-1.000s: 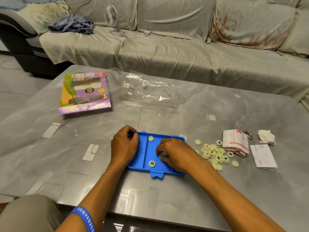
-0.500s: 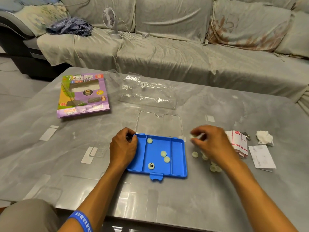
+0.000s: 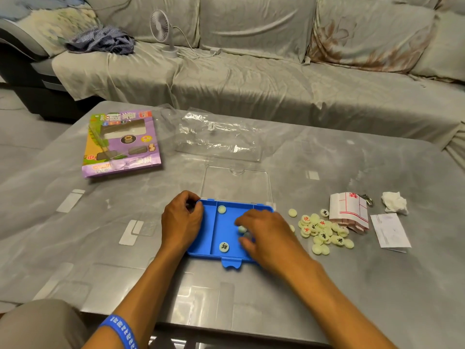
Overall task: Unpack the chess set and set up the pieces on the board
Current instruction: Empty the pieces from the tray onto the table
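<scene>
The left hand (image 3: 181, 222) grips the left edge of the blue tray (image 3: 206, 238) on the grey worktop (image 3: 327, 285), fingers curled round its rim; the right hand (image 3: 266, 235) reaches into the tray, fingers bent over two pale pieces (image 3: 242, 229), though a firm pinch cannot be told; two more discs lie in the tray; the piece pile (image 3: 324, 231) sits just right, beside the folded paper board (image 3: 349, 210).

Bare table near and left

The pile of round pieces (image 3: 324, 231) and folded paper board (image 3: 348, 210) crowd the right; the plastic wrapper (image 3: 219, 137) lies far.
</scene>
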{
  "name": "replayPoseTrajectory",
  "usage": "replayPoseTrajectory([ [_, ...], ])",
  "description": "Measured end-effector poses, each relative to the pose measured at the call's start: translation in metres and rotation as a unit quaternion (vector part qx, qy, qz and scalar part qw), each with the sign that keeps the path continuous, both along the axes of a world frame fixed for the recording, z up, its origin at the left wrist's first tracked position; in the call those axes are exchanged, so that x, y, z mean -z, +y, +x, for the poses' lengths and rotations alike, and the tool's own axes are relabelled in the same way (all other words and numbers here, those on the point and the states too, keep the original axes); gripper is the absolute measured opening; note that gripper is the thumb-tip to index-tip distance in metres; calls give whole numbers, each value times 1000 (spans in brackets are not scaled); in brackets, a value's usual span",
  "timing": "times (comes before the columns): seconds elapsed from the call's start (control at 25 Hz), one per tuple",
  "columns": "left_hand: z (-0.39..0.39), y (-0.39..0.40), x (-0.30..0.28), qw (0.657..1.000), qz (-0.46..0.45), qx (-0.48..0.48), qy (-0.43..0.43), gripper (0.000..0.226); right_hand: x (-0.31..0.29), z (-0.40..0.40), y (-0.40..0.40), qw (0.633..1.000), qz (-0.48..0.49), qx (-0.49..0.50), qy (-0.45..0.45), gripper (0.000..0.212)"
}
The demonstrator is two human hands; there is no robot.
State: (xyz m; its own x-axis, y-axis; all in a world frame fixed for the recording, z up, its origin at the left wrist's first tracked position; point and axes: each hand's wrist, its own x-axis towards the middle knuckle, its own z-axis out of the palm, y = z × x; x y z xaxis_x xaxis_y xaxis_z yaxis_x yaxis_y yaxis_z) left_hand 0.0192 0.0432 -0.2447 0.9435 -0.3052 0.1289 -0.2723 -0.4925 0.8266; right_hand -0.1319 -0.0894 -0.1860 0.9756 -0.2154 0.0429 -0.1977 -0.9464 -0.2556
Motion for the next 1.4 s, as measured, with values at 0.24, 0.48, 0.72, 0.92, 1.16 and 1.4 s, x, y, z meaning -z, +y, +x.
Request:
replayPoseTrajectory([
  [0.24,1,0,-1,1000,-4,1,-6,6,7,15,21,984,-155,1,89,24],
  [0.48,0,1,0,1000,-4,3,-5,6,17,21,17,998,-46,1,41,27],
  [0.72,3,-1,1,1000,-4,5,-1,7,-5,-1,-35,967,158,133,-152,23],
  [0.92,2,-1,2,1000,5,0,-3,6,-1,-47,-96,953,38,299,25,22],
  [1.16,-1,0,-1,1000,-2,-1,-1,6,-4,-1,-2,993,106,-55,2,28],
  [1.4,1,0,0,1000,-1,5,-11,4,8,29,14,990,83,-79,77,18],
])
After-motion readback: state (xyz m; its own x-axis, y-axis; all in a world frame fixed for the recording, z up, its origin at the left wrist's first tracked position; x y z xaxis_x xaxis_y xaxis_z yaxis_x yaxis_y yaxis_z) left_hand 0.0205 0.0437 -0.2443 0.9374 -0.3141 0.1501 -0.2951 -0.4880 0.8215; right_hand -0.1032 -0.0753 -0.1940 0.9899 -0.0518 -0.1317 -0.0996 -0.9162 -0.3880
